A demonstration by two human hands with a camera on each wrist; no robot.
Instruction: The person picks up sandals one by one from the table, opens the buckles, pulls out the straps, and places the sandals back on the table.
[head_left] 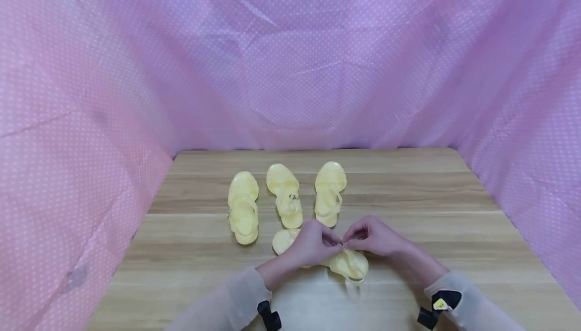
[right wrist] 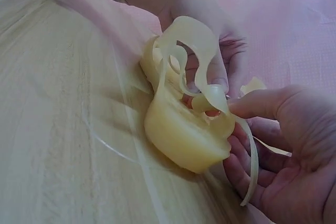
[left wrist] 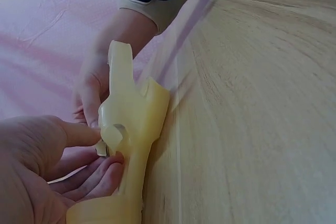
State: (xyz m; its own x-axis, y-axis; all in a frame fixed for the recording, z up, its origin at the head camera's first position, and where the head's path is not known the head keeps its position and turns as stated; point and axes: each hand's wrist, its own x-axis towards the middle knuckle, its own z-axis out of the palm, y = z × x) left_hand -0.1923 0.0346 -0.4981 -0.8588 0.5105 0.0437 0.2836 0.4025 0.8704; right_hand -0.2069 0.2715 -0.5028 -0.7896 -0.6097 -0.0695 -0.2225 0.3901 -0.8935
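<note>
A pale yellow jelly sandal lies aslant on the wooden table, its toe end to the left and heel to the right. My left hand reaches over its middle and pinches the ankle strap near a small metal buckle between thumb and fingers. From the other side, my right hand pinches the strap too, its fingertips meeting the left ones. In the right wrist view a loose strap end hangs past the right fingers. The left hand hides part of the sandal's middle in the head view.
Three more yellow sandals stand beyond the hands: one at left, one in the middle with a dark mark, and one at right. Pink dotted cloth surrounds the wooden table at the back and sides.
</note>
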